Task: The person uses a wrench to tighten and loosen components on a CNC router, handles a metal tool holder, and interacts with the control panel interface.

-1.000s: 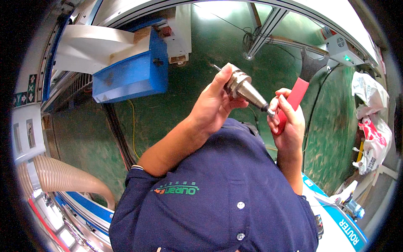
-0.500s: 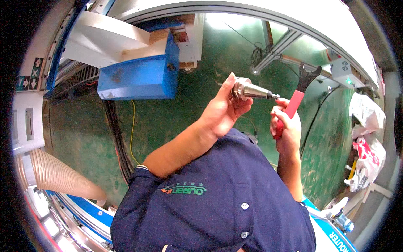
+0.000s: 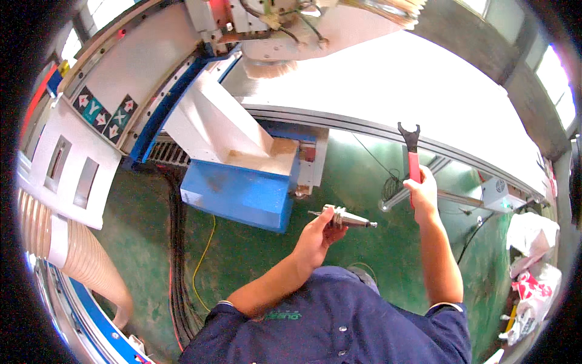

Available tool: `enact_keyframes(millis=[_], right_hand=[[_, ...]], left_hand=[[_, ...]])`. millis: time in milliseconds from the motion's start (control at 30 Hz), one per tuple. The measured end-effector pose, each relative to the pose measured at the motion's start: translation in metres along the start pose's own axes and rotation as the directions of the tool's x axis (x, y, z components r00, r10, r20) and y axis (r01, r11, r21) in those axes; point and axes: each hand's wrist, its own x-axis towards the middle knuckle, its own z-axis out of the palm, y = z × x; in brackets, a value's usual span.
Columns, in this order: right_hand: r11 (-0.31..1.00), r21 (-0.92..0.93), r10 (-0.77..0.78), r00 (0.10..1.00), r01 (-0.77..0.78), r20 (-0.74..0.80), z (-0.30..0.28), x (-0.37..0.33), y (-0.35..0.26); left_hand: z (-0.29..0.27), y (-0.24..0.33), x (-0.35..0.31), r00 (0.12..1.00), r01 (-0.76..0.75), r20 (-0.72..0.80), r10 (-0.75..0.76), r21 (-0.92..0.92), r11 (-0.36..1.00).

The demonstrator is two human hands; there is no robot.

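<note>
My left hand (image 3: 319, 233) wraps the wide end of the conical steel tool holder (image 3: 343, 218) — can't see that part. My right hand (image 3: 422, 193) covers the lower grip of the red-handled hook spanner (image 3: 412, 151). The beige ribbed dust hose (image 3: 73, 255) runs off the left rim — blurry there.

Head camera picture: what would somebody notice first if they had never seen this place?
Probably the black hook-ended spanner with a red handle, raised high in the right hand against the bright white machine beam. Next comes the shiny silver cone-shaped metal tool holder, gripped by the left hand in the middle of the picture, above the green floor. To the left sits a big blue box-shaped machine part.
</note>
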Motion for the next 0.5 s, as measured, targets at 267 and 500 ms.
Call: enact_keyframes(millis=[267, 500], right_hand=[[0.947, -0.303, -0.103, 0.995, 0.104, 0.020, 0.072, 0.154, 0.011], [0.747, -0.600, -0.161, 0.954, 0.286, 0.254, 0.119, 0.253, 0.026]], left_hand=[[-0.010, 0.044, 0.002, 0.979, -0.181, -0.108, 0.170, -0.097, 0.979], [0.016, 0.083, 0.014, 0.938, -0.326, -0.231, 0.258, -0.343, 0.881]])
